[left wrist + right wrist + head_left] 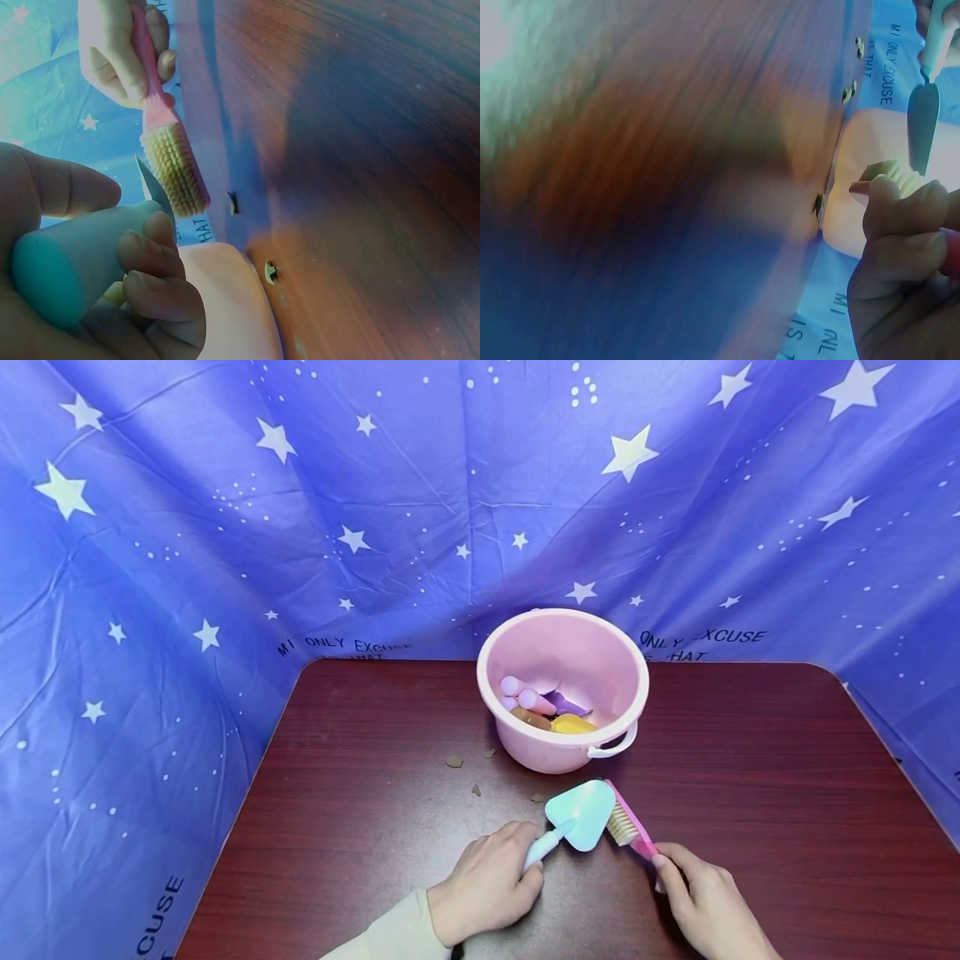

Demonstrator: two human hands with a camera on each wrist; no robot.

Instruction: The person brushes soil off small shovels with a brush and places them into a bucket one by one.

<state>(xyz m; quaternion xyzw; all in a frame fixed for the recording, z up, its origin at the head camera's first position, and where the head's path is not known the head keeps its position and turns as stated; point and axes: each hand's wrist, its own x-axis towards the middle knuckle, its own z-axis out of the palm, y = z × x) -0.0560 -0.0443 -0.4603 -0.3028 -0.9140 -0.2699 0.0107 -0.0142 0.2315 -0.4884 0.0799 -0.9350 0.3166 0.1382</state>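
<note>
My left hand grips the handle of a light blue toy shovel, its blade pointing away to the right. In my right hand is the pink handle of a scrub brush, bristles turned toward the shovel blade. Blade and brush head are side by side in front of the pink bucket. The left wrist view shows my fingers curled round the shovel handle, the brush bristles just beyond. From the right wrist, the shovel blade appears edge-on above the bristles.
Small brown flakes lie scattered on the dark wooden table, left of and before the bucket. Inside the bucket are pink-handled things, a purple piece and a yellow piece. A blue star-patterned curtain hangs behind.
</note>
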